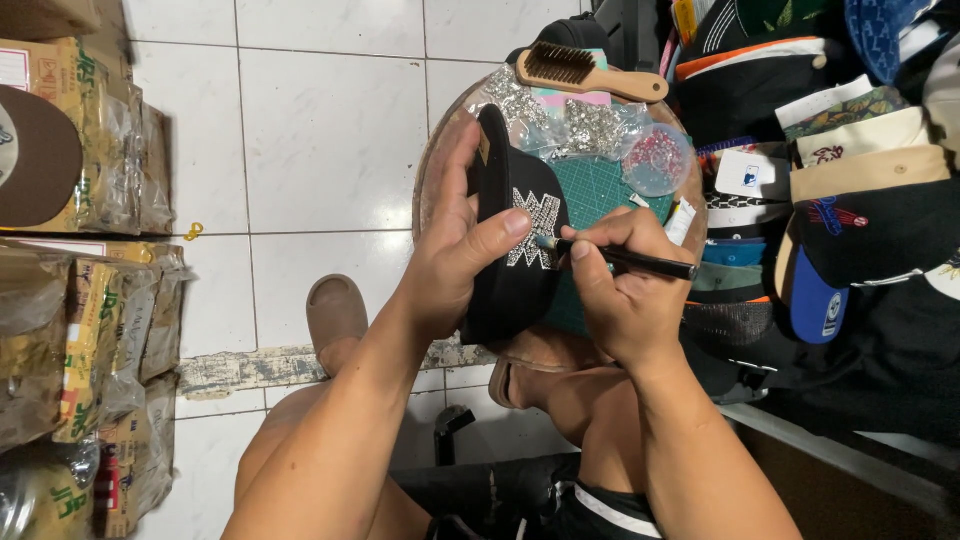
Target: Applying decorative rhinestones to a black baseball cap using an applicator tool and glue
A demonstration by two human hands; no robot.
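The left hand [455,255] gripped a black cap [515,255] on a round stool [435,170], thumb pressed beside the rhinestone emblem [533,228]. The right hand [625,290] pinched a pen tool [620,257], its tip touching the emblem just past that thumb. Doing this well probably meant bracing the cap firmly and setting each stone squarely with light pressure.

Black cap [505,290] bears silver zigzag rhinestones [532,228]; cutting mat [600,190] is green-gridded.
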